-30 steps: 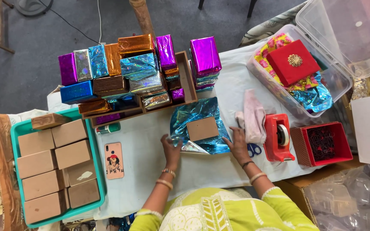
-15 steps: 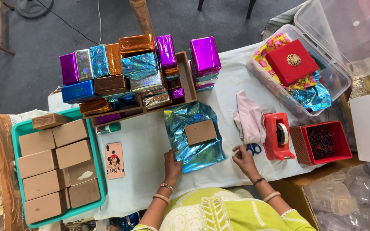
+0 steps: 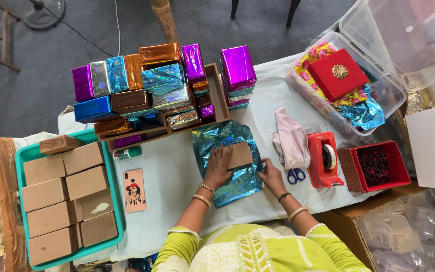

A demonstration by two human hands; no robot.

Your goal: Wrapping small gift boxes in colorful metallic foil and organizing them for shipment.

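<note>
Your left hand lies flat on the brown cardboard box, fingers spread and pressing it down onto the blue foil sheet. Your right hand sits at the sheet's right edge, just right of the box; its grip looks closed on the foil's edge, pinching it, though the fingertips are partly hidden.

The box sits a little right of the sheet's middle, and the sheet lies on the white-covered desk just below the wooden tray of foil-wrapped boxes. Right of the box are a pink cloth, blue-handled scissors and a red tape dispenser. Left of the box lie a phone and, further out, a teal tray of plain brown boxes.

What could go wrong, as I judge it: the foil is thin and already creased, so a hard pull from your right hand may tear it or drag it askew. If your left hand eases off, the box can slide off centre and leave one flap short. The scissors sit close to your right wrist and could catch the sheet.
</note>
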